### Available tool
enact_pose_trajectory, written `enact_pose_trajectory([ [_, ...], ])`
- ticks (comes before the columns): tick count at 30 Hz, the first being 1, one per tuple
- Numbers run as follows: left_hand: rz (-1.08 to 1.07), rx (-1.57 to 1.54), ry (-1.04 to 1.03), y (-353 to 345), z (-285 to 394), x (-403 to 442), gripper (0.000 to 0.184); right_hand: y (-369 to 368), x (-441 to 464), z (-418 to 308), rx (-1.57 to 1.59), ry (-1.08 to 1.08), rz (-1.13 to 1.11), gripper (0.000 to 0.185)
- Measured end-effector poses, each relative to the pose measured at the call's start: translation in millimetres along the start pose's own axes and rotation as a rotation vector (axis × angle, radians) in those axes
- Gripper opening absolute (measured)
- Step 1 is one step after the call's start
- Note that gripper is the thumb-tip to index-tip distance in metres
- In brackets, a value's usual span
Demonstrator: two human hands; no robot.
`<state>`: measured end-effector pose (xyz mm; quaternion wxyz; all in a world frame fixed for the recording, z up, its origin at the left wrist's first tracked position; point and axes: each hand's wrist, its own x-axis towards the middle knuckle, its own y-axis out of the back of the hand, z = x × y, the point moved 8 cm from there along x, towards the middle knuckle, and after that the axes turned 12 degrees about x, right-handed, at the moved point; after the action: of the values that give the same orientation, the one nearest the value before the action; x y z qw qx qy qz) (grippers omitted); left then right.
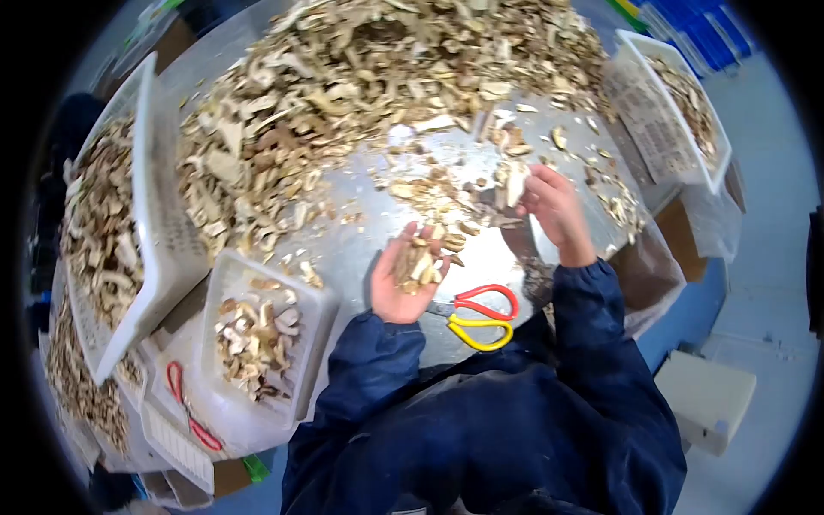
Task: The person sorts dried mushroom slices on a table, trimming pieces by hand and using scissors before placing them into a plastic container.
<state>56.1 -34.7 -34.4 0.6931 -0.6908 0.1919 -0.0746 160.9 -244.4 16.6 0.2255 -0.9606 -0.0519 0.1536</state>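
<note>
My left hand [390,292] is palm up with its fingers curled round a small heap of dried mushroom slices [419,264]. Between the fingertips of my right hand [560,213] is one pale dried mushroom slice [515,182], held above the metal table [348,184]. Loose slices and crumbs [433,193] lie scattered on the metal between and beyond my hands. Scissors [457,302] with one red and one yellow handle rest at the table's near edge, just right of my left hand; their blades are largely out of sight.
A large mound of dried slices [343,77] covers the far side. White baskets with slices stand at left [148,215] and right [717,172]. A smaller white tray [313,343] holds pale pieces at near left, beside red-handled scissors [178,382]. A white box [708,399] sits lower right.
</note>
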Motion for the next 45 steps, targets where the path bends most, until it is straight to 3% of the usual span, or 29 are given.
enact_pose_trajectory([
  [5, -0.026, 0.167, -0.067, -4.9, 4.5, -0.1, 0.034, -24.6, -19.3, 7.1, 0.08, 0.046, -0.014, 0.023],
  [6, -0.11, 0.086, -0.091, -5.4, 5.4, 2.1, 0.035, -28.8, -16.0, 10.8, 0.068, 0.026, -0.052, 0.025],
  [10, -0.061, -0.114, -0.11, -18.9, 14.8, -26.2, 0.035, -17.9, -13.8, 22.9, 0.189, -0.003, -0.107, 0.024],
  [13, 0.246, 0.116, -0.34, -30.8, 58.7, -77.9, 0.032, -27.4, -15.9, 21.0, 0.206, 0.001, -0.155, 0.022],
  [15, 0.342, 0.463, -0.516, -51.5, 104.3, -123.8, 0.019, -32.1, -21.6, 18.7, 0.202, 0.018, -0.137, 0.019],
  [17, 0.455, 1.38, -1.038, -81.4, 143.6, -170.2, 0.015, -34.0, -25.7, 23.5, 0.209, 0.003, -0.147, 0.019],
  [19, 0.814, 1.554, -0.791, -75.8, 174.9, -184.8, 0.02, -37.4, -31.7, 29.5, 0.204, -0.027, -0.127, 0.018],
  [21, 0.922, 1.795, -0.691, -86.8, 176.9, -180.5, 0.03, -52.7, -39.8, 38.0, 0.182, -0.068, -0.09, 0.017],
  [25, 0.579, 2.443, -0.774, -116.4, 91.8, -117.1, 0.053, -99.3, -66.8, 50.8, 0.112, -0.089, -0.19, 0.013],
  [26, 0.375, 2.153, -0.643, -99.5, 67.3, -96.1, 0.057, -109.8, -74.9, 53.8, 0.094, -0.084, -0.204, 0.012],
  [27, 0.359, 1.807, -0.152, -80.0, 38.8, -78.9, 0.055, -117.8, -82.9, 54.2, 0.032, -0.057, -0.221, 0.011],
  [28, 0.2, 1.562, -0.255, -69.4, 14.4, -65.3, 0.05, -123.2, -90.1, 51.7, -0.07, -0.068, -0.194, 0.009],
  [34, 0.315, 1.519, -0.087, -48.3, 12.4, -58.9, 0.022, -95.0, -112.8, 36.4, -0.804, 0.144, -0.156, 0.016],
  [38, 0.348, 1.282, -0.145, -39.6, 28.0, -69.4, 0.022, -94.1, -142.2, 49.5, -1.159, 0.052, -0.428, 0.044],
  [39, 0.343, 1.219, -0.145, -38.5, 28.7, -71.5, 0.022, -103.3, -150.6, 51.2, -1.354, 0.144, -0.514, 0.06],
  [43, 0.363, 1.134, -0.181, -45.4, 30.9, -75.9, 0.023, -111.1, -151.6, 63.6, -1.407, 0.206, -0.518, 0.071],
  [45, 0.365, 1.145, -0.213, -52.3, 32.0, -77.7, 0.024, -102.2, -146.8, 72.8, -1.405, 0.056, -0.507, 0.072],
])
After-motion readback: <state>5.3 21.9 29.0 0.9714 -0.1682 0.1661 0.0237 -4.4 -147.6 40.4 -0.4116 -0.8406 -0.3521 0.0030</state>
